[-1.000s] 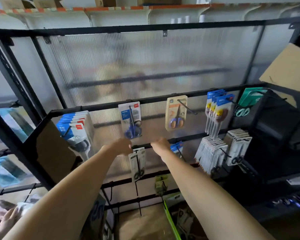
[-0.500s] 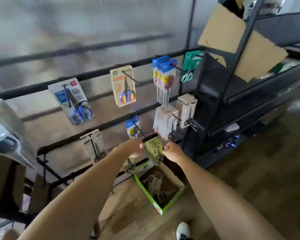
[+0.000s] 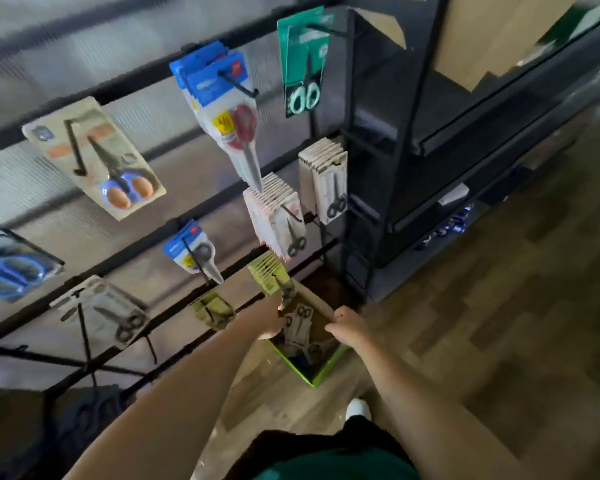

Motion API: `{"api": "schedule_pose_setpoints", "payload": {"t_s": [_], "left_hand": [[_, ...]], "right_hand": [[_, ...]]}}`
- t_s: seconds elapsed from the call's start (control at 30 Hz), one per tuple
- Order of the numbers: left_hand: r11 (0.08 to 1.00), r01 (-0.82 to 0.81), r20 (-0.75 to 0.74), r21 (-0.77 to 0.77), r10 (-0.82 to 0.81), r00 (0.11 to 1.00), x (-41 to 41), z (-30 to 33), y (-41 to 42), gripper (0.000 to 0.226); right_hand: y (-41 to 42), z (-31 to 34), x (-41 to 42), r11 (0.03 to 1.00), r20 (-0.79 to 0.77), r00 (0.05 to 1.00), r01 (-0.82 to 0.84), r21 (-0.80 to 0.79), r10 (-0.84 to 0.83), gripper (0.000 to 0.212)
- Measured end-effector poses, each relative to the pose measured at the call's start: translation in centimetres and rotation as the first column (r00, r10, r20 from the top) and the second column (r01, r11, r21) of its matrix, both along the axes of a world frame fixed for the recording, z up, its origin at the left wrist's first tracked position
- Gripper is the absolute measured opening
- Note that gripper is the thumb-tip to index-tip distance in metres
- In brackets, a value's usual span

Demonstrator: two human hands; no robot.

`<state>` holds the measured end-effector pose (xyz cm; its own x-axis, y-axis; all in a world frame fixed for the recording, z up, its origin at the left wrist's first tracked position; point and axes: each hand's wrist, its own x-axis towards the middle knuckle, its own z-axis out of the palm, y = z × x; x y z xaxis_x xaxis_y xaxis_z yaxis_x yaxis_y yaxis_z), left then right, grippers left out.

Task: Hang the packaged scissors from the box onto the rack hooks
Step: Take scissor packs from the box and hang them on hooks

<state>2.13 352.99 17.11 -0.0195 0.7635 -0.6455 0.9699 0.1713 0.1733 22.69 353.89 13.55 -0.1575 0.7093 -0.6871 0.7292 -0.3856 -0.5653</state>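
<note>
- The box (image 3: 321, 370) with the green rim sits on the floor right under the lowest rail of the rack (image 3: 355, 168), and both my hands are down at its mouth.
- The packaged scissors (image 3: 300, 325) I am after lie loose inside it, pale cards with dark handles, their long axis running roughly from the near corner up toward the rack.
- My left hand (image 3: 269, 322) is at the box's left edge, just beside the top card and nearer to it than the other hand. Blur hides the fingers, so I cannot tell whether they already pinch a card or only touch it.
- My right hand (image 3: 349, 327) rests on the right rim with the fingers curled over the cardboard, holding the box steady, I judge.
- The stack of green packs (image 3: 269, 273) hangs on a hook directly above my left hand, so the lift looks short and nearly straight up.
- The card's hang hole would have to face the hook tip, which points out toward me.
</note>
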Motion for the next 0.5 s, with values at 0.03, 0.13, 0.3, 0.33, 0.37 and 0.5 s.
{"api": "schedule_pose_setpoints", "payload": {"t_s": [0.03, 0.13, 0.3, 0.33, 0.37, 0.5], "left_hand": [[1.000, -0.014, 0.003, -0.003, 0.014, 1.000, 0.6, -0.4, 0.4, 0.051], [0.999, -0.018, -0.019, -0.044, 0.017, 1.000, 1.8, -2.0, 1.7, 0.049], [0.993, -0.002, -0.045, -0.122, -0.003, 0.999, 2.6, -6.7, 3.5, 0.047], [0.991, 0.018, -0.019, -0.132, -0.021, 1.000, 2.7, -7.8, 3.9, 0.043], [0.987, 0.054, 0.018, -0.151, -0.051, 0.999, 2.8, -9.2, 4.2, 0.039], [0.961, 0.086, 0.108, -0.263, -0.059, 0.992, 1.1, -20.2, 5.6, 0.033]], "right_hand": [[0.4, -1.5, 0.4, 1.000, -0.022, 1.000, 0.017, -0.023, -0.018, 0.054], [1.1, -5.3, 1.0, 0.990, -0.084, 0.991, 0.090, -0.110, -0.100, 0.069], [0.7, -7.8, 0.6, 0.955, -0.070, 0.973, 0.199, -0.218, -0.219, 0.052], [0.7, -8.6, 0.4, 0.948, -0.068, 0.967, 0.227, -0.223, -0.247, 0.053], [0.7, -9.4, 0.2, 0.942, -0.057, 0.961, 0.252, -0.222, -0.270, 0.057], [0.1, -13.8, -1.2, 0.914, 0.019, 0.941, 0.333, -0.232, -0.339, 0.058]]}}
